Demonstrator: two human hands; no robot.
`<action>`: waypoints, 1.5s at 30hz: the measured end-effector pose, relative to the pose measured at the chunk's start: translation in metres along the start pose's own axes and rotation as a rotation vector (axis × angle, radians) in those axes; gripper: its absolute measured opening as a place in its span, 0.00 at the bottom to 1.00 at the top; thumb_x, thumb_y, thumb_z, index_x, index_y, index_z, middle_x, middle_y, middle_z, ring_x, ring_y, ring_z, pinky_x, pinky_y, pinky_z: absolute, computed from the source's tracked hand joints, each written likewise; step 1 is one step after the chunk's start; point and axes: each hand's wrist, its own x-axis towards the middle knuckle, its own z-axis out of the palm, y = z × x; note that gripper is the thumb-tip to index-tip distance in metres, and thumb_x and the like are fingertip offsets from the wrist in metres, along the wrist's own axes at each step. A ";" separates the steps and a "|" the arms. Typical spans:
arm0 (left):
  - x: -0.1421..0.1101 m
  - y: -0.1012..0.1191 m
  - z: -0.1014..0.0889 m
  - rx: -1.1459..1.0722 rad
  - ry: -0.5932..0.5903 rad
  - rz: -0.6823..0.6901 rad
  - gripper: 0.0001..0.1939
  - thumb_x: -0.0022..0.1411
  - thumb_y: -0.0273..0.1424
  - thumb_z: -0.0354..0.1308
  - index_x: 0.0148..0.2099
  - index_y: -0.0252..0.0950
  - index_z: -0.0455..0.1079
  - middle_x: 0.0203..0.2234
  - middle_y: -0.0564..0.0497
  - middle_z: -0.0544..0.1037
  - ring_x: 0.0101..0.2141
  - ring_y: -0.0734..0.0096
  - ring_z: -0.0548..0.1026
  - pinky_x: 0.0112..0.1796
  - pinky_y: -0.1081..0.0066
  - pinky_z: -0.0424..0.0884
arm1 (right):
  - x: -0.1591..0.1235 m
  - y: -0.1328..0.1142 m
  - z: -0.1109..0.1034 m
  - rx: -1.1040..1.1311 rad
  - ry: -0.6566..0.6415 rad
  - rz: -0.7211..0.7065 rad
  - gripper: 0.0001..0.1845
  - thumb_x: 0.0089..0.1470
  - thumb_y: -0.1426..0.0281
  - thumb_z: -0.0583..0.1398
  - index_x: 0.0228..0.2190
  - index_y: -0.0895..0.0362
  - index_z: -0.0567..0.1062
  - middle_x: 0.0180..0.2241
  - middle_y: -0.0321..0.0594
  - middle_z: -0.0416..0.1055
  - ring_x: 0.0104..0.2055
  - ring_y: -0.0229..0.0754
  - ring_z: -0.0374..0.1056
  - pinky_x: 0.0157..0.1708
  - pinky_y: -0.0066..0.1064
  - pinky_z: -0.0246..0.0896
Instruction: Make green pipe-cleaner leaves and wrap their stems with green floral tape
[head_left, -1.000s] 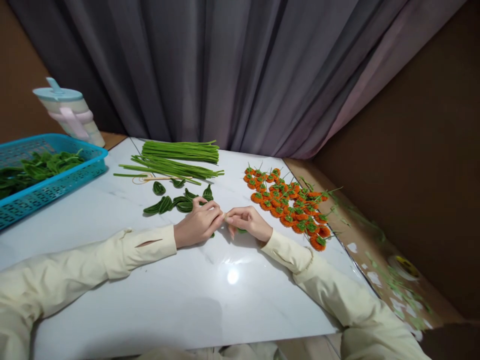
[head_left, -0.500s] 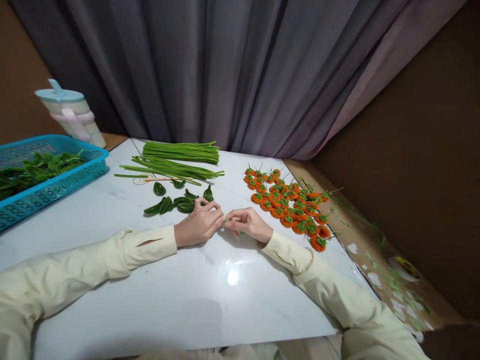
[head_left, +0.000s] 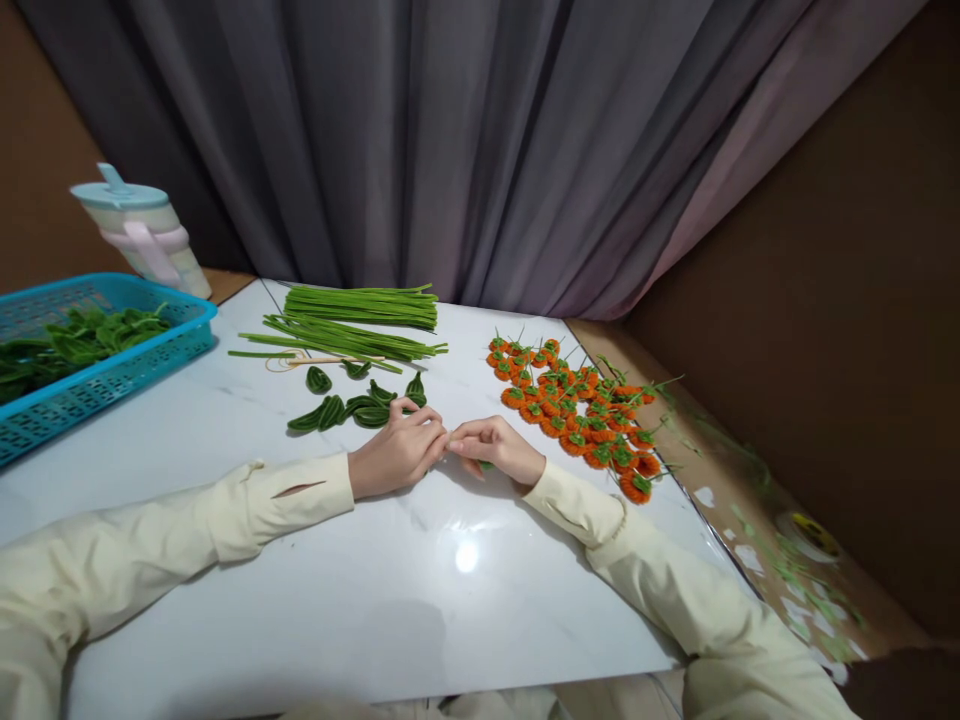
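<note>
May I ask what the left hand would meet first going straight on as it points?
The left hand would probably meet the right hand, directly ahead; any gap between them is unclear.

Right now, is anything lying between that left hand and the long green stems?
Yes: several dark green leaves lie just beyond the left hand, between it and the long green stems farther back.

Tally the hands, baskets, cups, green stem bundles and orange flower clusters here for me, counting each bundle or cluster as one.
Hands: 2 (left hand, right hand)
Blue basket: 1
Lidded cup: 1
Green stem bundles: 2
Orange flower cluster: 1
Total: 7
</note>
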 end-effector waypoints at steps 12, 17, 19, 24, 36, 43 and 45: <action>-0.001 -0.001 0.001 0.021 0.021 -0.015 0.14 0.65 0.23 0.42 0.27 0.33 0.60 0.24 0.50 0.72 0.29 0.70 0.70 0.39 0.63 0.54 | 0.001 0.003 0.005 -0.347 0.033 -0.057 0.14 0.55 0.63 0.54 0.28 0.61 0.71 0.14 0.28 0.58 0.17 0.29 0.48 0.19 0.23 0.45; -0.001 0.001 0.000 0.054 0.044 0.010 0.14 0.65 0.23 0.41 0.26 0.33 0.59 0.22 0.51 0.71 0.29 0.71 0.71 0.38 0.63 0.54 | 0.003 0.005 0.007 -0.604 0.115 -0.125 0.11 0.54 0.69 0.53 0.26 0.61 0.72 0.16 0.30 0.60 0.20 0.31 0.52 0.22 0.22 0.49; -0.001 0.001 0.000 0.066 0.041 0.009 0.14 0.65 0.23 0.41 0.27 0.34 0.60 0.23 0.51 0.72 0.29 0.71 0.71 0.38 0.63 0.54 | 0.003 0.006 0.007 -0.598 0.124 -0.121 0.11 0.54 0.69 0.53 0.26 0.61 0.72 0.15 0.29 0.58 0.19 0.31 0.50 0.21 0.22 0.47; -0.001 -0.001 0.000 0.085 0.042 -0.015 0.14 0.66 0.24 0.41 0.27 0.33 0.61 0.24 0.50 0.74 0.30 0.71 0.72 0.38 0.63 0.54 | 0.001 0.005 0.007 -0.481 0.117 -0.117 0.15 0.55 0.64 0.53 0.30 0.62 0.74 0.14 0.29 0.57 0.17 0.31 0.48 0.19 0.23 0.46; 0.000 -0.003 0.000 0.146 0.078 0.033 0.14 0.65 0.23 0.43 0.27 0.33 0.62 0.23 0.51 0.74 0.31 0.71 0.73 0.39 0.63 0.54 | 0.001 0.006 0.006 -0.579 0.120 -0.166 0.15 0.57 0.66 0.51 0.35 0.62 0.74 0.14 0.29 0.59 0.18 0.31 0.50 0.21 0.22 0.48; -0.001 -0.005 0.002 0.189 0.059 0.022 0.14 0.65 0.23 0.42 0.28 0.34 0.62 0.23 0.50 0.75 0.32 0.68 0.73 0.39 0.63 0.54 | 0.004 0.010 0.009 -0.724 0.183 -0.166 0.14 0.57 0.67 0.51 0.36 0.60 0.75 0.15 0.30 0.59 0.18 0.32 0.51 0.22 0.22 0.47; -0.001 -0.005 0.003 0.199 0.066 0.029 0.14 0.65 0.23 0.42 0.28 0.34 0.62 0.23 0.50 0.75 0.32 0.68 0.73 0.39 0.63 0.54 | 0.004 0.010 0.010 -0.732 0.197 -0.170 0.14 0.58 0.67 0.51 0.36 0.59 0.75 0.14 0.29 0.57 0.18 0.32 0.50 0.21 0.22 0.46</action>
